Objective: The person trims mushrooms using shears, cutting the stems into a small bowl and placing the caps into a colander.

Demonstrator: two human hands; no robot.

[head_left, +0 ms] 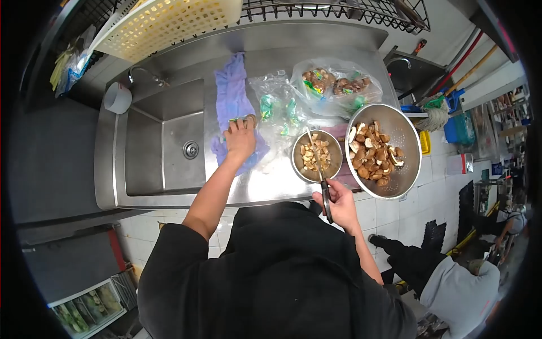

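Observation:
My right hand [341,204] is closed around the black handle of a knife [326,195]. The knife's blade stretches over a small metal bowl [295,164] of cut mushroom pieces [310,157]. To the left, my left hand [241,140] rests on a purple cloth [232,93] spread on the steel counter. Its fingers curl over a small thing with brown and green showing at the edges, mostly hidden. Right of the bowl, a large metal colander [411,144] holds brown mushrooms [375,152], some cut.
A steel sink [164,152] lies left, with a white container [117,98] at its corner. Clear plastic packaging [276,99] and a bag of mushrooms [339,85] lie toward the back. A cream basket [169,25] hangs above. Another person [460,291] is at lower right.

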